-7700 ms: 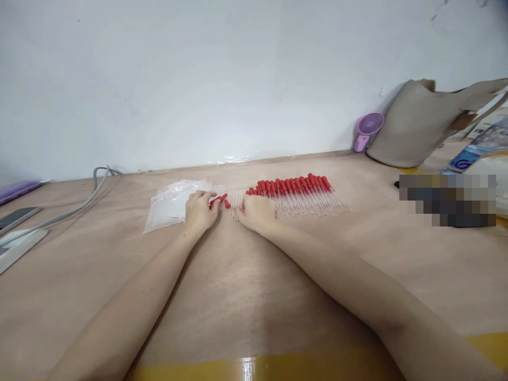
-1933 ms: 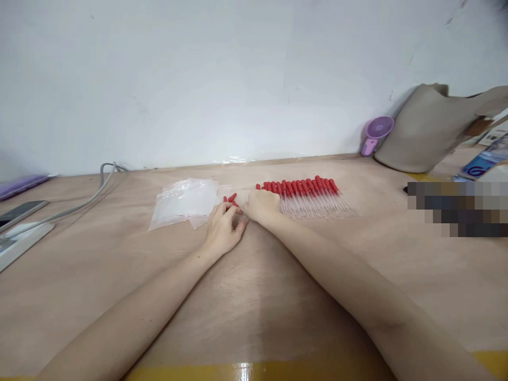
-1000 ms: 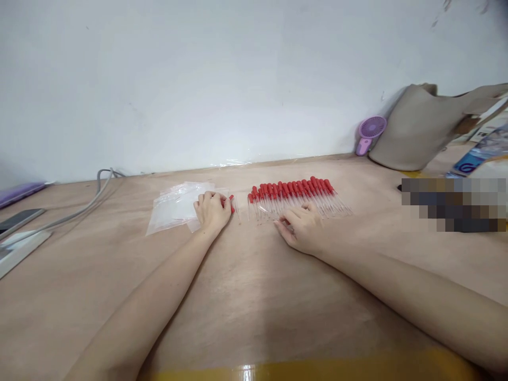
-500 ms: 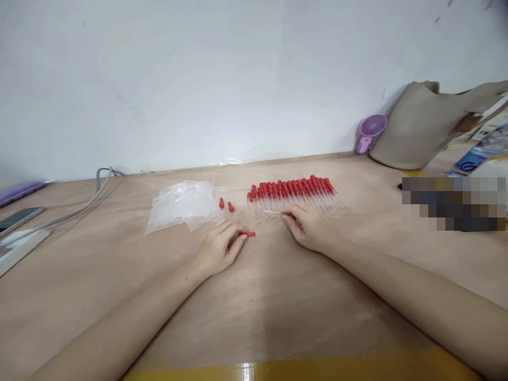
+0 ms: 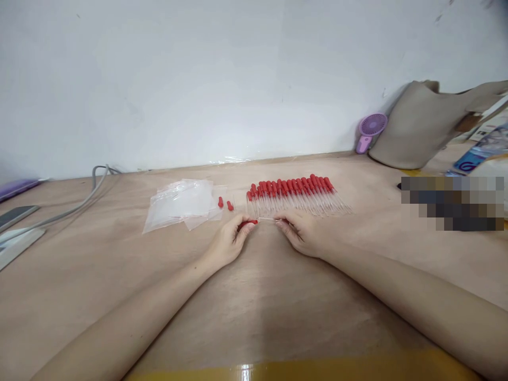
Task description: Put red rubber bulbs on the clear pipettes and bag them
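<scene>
My left hand is closed, pinching a red rubber dropper bulb whose mouth points right. Opposite it, my right hand grips a thin clear glass dropper tube between thumb and fingers. The tube's free end lies level with the bulb's mouth and very close to it; whether they touch I cannot tell. Behind my hands, several droppers with red bulbs lie side by side in a row, glass tips toward me. Two loose red bulbs rest to the left of the row.
Clear plastic bags are piled left of the loose bulbs. A grey cable and a phone lie at the far left. By the wall at right stand a purple hand fan and a beige bag.
My left hand has moved up and to the right with the bulb. My right hand has shifted slightly left and toward me, bringing the glass tube in line with the bulb's mouth.
</scene>
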The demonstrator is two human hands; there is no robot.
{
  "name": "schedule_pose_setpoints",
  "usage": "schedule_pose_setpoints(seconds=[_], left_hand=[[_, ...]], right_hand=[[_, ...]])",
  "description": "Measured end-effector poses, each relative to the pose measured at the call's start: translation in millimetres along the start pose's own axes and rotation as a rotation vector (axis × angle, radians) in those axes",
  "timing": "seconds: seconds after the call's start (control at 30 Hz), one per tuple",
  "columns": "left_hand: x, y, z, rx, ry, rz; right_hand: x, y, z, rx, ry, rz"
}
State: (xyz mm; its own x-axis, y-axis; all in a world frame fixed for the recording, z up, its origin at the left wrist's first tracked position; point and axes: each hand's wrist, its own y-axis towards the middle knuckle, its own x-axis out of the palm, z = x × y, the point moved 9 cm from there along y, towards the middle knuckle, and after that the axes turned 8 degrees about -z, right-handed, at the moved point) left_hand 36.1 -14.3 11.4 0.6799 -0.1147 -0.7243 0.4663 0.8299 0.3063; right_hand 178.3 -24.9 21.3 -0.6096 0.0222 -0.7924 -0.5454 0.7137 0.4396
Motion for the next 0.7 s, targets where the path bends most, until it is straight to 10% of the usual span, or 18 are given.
schedule_pose_setpoints(seconds=[0.7], left_hand=[[15.9,-6.6,-9.1,-0.019,-0.111,-0.132]], right_hand=[[9.2,3.6,-4.2,-0.178,-0.081,-0.121]])
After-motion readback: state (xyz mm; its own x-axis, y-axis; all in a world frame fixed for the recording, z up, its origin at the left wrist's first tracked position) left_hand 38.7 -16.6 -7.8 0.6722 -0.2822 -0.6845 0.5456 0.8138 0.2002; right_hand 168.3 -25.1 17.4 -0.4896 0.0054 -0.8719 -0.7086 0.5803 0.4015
